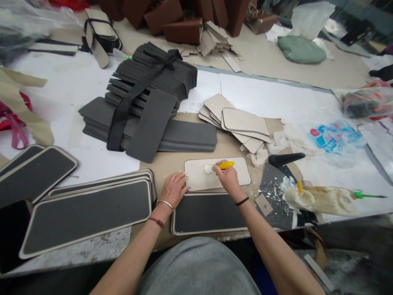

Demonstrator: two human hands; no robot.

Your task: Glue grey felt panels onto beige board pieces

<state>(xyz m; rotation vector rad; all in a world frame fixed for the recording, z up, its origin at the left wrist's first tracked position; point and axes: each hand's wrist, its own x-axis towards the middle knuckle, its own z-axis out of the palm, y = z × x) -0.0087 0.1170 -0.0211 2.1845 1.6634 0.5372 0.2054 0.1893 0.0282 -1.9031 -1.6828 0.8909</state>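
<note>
Cream panel (211, 180), lying flat between the two hands, with a small patch of white paste (209, 169) near its middle. The right hand (227, 177) pinches a yellow tool (226, 165) between thumb and fingers over the paste; the tool's working end cannot be made out. The left hand (175, 189), fingers loosely spread, rests its fingertips on the panel's left end. Toward the wearer from both hands lies a dark grey panel (208, 213) with a pale border; whether the cream panel's near edge overlaps it cannot be told. Left of the left hand is a stack of bordered panels (89, 217); beyond the right hand, a loose pile of cream panels (245, 121); to its right, a paste-filled container (302, 199) on a spattered dark sheet (270, 192).

Possible faults, as judged: light pressure from the left fingertips could let the cream panel skid under a firm stroke; a stroke carried past the near edge could smear the grey face; paste left in one lump could coat unevenly; a straying right forearm could catch the container.
</note>
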